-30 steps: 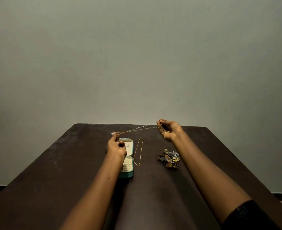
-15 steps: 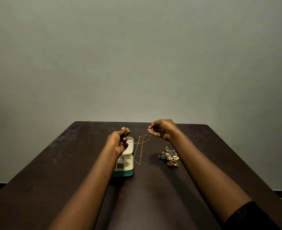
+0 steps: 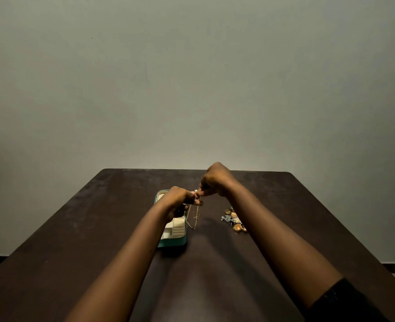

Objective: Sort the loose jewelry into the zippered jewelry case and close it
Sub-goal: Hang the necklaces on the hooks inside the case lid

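Gold chain (image 3: 197,213) pinched between fingers of both left hand (image 3: 179,201) and right hand (image 3: 216,180), above open teal case (image 3: 172,231).

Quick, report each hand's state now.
Left hand: closed, pinching the gold chain.
Right hand: closed, pinching the same chain.

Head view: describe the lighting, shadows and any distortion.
Head view: dim, soft light; the dark brown wooden table shows a faint sheen and arm shadows near the bottom edge; the wide lens splays the table edges; the thin gold chain and the small heap of gold and silver jewelry lack fine detail.
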Motion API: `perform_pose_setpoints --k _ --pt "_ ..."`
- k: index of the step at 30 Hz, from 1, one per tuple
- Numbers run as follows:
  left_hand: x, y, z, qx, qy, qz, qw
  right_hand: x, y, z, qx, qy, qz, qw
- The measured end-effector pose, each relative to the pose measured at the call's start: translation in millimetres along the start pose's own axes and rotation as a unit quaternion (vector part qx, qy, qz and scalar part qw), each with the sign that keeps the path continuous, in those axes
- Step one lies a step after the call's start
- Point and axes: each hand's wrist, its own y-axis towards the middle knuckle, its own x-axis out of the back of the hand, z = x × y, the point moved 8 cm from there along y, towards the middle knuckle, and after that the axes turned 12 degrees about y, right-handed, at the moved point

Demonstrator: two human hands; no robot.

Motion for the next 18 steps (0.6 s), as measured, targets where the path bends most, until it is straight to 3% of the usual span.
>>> perform_pose_setpoints --k 9,18 --pt "-9 -6 -6 -0.003 0.032 0.046 0.998 7 -1 5 0.035 -0.046 -0.012 0.998" --pt "-7 -2 -11 -0.022 0.071 0.08 0.994 15 -10 7 0.061 -0.005 0.027 0.998"
